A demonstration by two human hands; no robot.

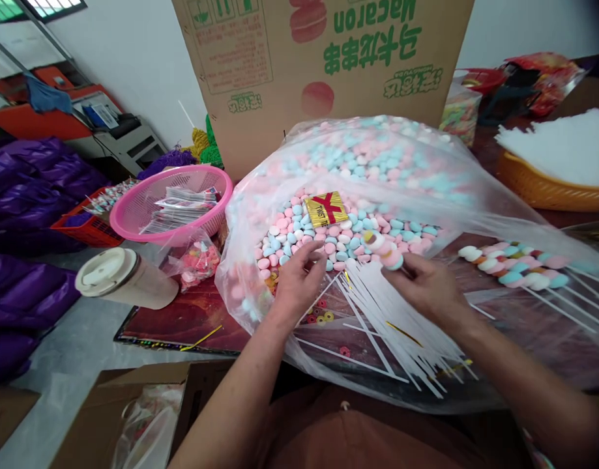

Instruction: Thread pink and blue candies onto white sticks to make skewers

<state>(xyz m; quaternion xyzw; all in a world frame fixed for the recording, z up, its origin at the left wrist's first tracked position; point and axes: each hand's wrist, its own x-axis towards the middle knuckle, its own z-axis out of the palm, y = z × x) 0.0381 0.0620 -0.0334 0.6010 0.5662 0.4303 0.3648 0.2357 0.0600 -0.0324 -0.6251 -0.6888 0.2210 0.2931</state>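
My right hand (pixel 426 283) is closed on a short candy skewer (pixel 384 251) with pink, white and blue marshmallows and a yellowish piece at its tip. Nothing shows in my left hand (pixel 302 277), whose loosely bent fingers are apart at the near edge of loose pastel marshmallows (pixel 338 246). These lie in a large clear plastic bag (pixel 260 189). On the marshmallows rests a gold packet of twist ties (pixel 326 208). A bundle of white sticks (pixel 392 319) fans out between my forearms. Several loaded skewers (pixel 517 264) lie to the right.
Behind the bag stands a large cardboard box (pixel 279 85). To the left are a pink basket (pixel 175 170) with flat packets, a lidded cup (pixel 128 277) and a small candy bag (pixel 199 260). An orange basket (pixel 553 185) holding white material sits at right. Ring candies (pixel 323 317) lie near the sticks.
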